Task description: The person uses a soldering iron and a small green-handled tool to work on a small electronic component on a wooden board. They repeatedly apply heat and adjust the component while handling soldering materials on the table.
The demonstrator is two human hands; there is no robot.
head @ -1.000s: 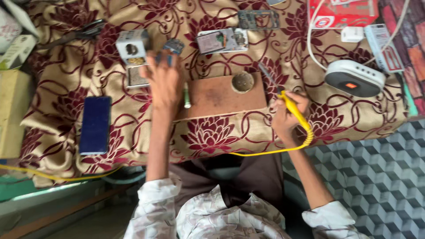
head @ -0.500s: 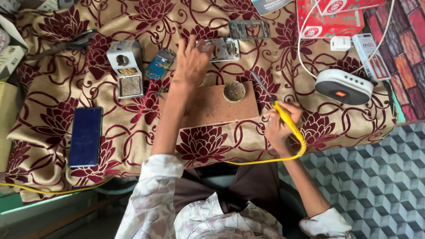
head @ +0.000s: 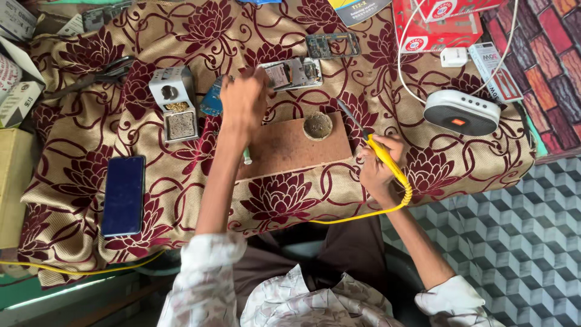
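The right hand (head: 378, 166) closes its grip around a yellow-handled soldering iron (head: 375, 148), whose dark metal tip points up-left toward a small round tin of brownish paste (head: 318, 125) on a brown wooden board (head: 290, 148). A yellow cord (head: 363, 215) loops from the iron's handle back past the wrist. The left hand (head: 243, 100) reaches forward over the table (head: 91, 200), draped in a maroon floral cloth, fingers curled beside an opened silver phone chassis (head: 293, 72); whether they hold anything I cannot tell. A blue circuit board (head: 211, 100) lies just left of that hand, near a white soldering-tip cleaner stand (head: 174, 103). A dark-screened smartphone (head: 123, 195) lies well apart.
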